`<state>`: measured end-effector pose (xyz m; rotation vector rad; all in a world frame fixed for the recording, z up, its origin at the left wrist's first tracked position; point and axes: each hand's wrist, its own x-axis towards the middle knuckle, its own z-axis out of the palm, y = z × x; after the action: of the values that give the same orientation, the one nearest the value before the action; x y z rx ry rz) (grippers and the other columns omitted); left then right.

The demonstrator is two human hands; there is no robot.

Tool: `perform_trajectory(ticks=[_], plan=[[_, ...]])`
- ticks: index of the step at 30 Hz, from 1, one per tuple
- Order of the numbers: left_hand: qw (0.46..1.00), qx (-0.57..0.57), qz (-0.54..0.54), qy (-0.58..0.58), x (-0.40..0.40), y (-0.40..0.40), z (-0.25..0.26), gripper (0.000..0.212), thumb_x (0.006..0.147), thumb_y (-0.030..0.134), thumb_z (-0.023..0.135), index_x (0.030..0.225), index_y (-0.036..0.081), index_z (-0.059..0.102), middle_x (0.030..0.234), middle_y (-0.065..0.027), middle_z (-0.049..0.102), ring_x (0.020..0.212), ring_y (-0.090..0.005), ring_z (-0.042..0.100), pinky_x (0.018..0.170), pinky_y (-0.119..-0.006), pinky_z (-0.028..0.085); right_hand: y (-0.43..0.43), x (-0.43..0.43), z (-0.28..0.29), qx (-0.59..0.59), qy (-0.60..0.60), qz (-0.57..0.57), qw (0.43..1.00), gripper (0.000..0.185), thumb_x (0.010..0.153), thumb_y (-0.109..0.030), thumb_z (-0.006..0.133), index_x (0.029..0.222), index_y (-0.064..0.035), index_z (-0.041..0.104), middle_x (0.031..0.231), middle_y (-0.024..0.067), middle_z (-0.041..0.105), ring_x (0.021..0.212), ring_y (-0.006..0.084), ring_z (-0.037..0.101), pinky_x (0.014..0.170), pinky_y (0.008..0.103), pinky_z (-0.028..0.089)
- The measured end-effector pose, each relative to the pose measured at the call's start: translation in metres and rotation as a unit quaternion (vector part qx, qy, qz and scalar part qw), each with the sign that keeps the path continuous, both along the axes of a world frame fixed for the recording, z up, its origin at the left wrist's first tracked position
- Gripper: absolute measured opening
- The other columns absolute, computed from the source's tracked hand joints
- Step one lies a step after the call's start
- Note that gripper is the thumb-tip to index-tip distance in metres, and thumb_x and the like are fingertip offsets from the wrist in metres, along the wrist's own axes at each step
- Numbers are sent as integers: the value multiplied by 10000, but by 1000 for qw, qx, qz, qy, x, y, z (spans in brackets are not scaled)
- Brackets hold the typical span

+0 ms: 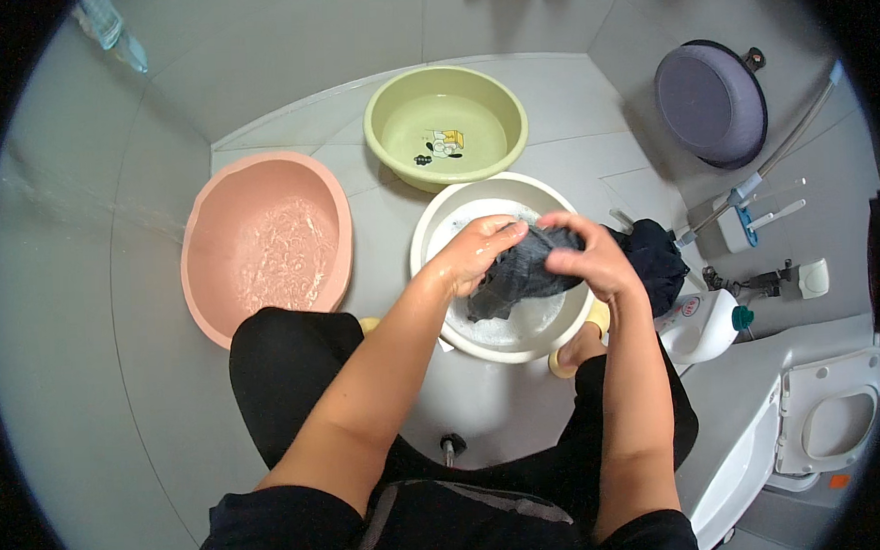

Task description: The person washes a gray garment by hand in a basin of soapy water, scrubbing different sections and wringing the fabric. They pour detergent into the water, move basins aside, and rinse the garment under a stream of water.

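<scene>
A wet dark grey cloth (523, 272) hangs between my hands above a white basin (426, 239) of sudsy water. My left hand (479, 252) grips its left part, thumb on top. On the cloth's right side is my right hand (588, 255), slightly blurred, with its thumb and fingers around the fabric. Behind the white basin stands a green basin (377, 142) holding water, with a cartoon print on its bottom. Water ripples in the pink basin (195, 283) at the left.
Dark clothing (654, 260) lies just right of the white basin, near a white bottle with a green cap (703, 327). A purple basin (707, 106) hangs on the right wall beside a long pole (791, 135). A toilet (826, 414) is at the lower right.
</scene>
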<state>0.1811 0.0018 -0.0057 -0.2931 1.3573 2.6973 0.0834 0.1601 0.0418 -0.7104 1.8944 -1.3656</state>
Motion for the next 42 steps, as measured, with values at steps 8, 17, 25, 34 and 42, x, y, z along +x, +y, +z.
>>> perform_trajectory(ticks=[8, 17, 25, 34, 42], plan=[[955, 172, 228, -81, -54, 15, -46, 230, 859, 249, 515, 922, 29, 495, 829, -73, 552, 732, -157, 548, 654, -304, 479, -7, -38, -80, -31, 229, -119, 966, 343, 553, 79, 544, 886, -3, 553, 992, 131, 516, 979, 250, 498, 866, 302, 380], [947, 274, 96, -141, -64, 25, -165, 385, 821, 473, 494, 757, 96, 537, 691, -18, 525, 666, -171, 518, 629, -292, 441, -53, 14, -156, 103, 331, -122, 930, 170, 708, -235, 574, 753, -76, 613, 887, 101, 571, 824, 251, 570, 596, 325, 465], [933, 205, 202, -218, -77, 35, -117, 334, 851, 315, 508, 1019, 28, 534, 972, -92, 564, 883, -177, 535, 793, -327, 417, -59, -20, -168, 172, 412, -155, 881, 343, 819, -290, 467, 634, -36, 601, 563, 154, 566, 491, 280, 555, 477, 359, 442], [875, 307, 210, -309, -86, 38, -139, 370, 838, 365, 512, 1029, 49, 524, 953, -92, 578, 849, -235, 554, 828, -371, 421, -60, -74, -218, 307, 24, -116, 944, 387, 789, -363, 526, 807, 14, 607, 833, 216, 591, 666, 300, 580, 635, 397, 457], [790, 328, 417, -308, -65, -2, -253, 468, 845, 455, 449, 1130, 84, 450, 1085, -114, 488, 951, -286, 483, 888, -437, 379, -79, -44, -320, 84, 106, -198, 971, 249, 704, -172, 655, 911, -72, 560, 916, 151, 550, 900, 275, 509, 775, 372, 403]])
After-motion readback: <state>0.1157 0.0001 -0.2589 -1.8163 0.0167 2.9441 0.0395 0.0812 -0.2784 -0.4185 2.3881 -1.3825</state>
